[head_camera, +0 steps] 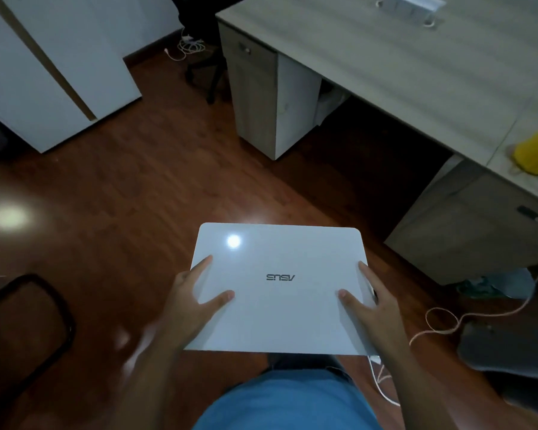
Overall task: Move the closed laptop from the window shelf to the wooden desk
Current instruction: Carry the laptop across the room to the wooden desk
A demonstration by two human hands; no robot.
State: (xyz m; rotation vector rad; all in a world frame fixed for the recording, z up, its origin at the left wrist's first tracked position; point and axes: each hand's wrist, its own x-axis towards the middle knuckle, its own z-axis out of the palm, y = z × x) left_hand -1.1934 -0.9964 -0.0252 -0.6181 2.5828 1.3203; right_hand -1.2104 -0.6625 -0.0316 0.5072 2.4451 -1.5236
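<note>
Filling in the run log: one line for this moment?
phase: carrying | laptop: closed, level, above floor | left hand, right hand: gripping sides | desk: ahead

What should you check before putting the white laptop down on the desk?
1. Both hands hold it: left hand and right hand grip the sides of the laptop: ok.
2. Lid shut: ok.
3. Held level: roughly flat: ok.
4. Free spot on the desk: a wide bare stretch: ok.
5. Yellow bag out of the way: it sits at the right end: ok.
6. Cable on the floor near the feet: cannot tell.
</note>
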